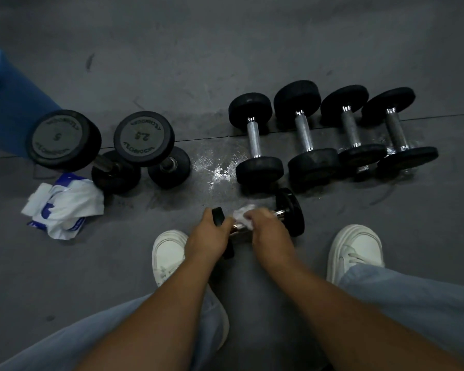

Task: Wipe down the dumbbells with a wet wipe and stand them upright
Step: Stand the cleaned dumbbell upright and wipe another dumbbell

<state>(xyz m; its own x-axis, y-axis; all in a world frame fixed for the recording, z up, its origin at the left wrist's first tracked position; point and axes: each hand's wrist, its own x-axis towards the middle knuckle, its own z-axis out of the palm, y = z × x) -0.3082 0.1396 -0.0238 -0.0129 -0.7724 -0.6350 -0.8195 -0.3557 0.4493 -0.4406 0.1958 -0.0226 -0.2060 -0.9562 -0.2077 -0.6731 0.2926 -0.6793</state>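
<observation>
A small black dumbbell (pixel 289 211) lies on its side on the floor between my feet. My left hand (pixel 209 234) grips its left weight plate. My right hand (pixel 265 226) holds a white wet wipe (pixel 243 214) wrapped round the chrome handle. Several more dumbbells (pixel 306 132) lie flat in a row behind it, to the right. Two others stand upright at the left: a larger one marked 5 (pixel 63 139) and one marked 2.5 (pixel 144 137).
A white and blue wipe packet (pixel 62 207) lies crumpled on the floor at the left. A wet patch (pixel 214 167) shines on the grey floor. My white shoes (pixel 355 250) flank the dumbbell. Another person's blue trouser leg (pixel 8 103) stands far left.
</observation>
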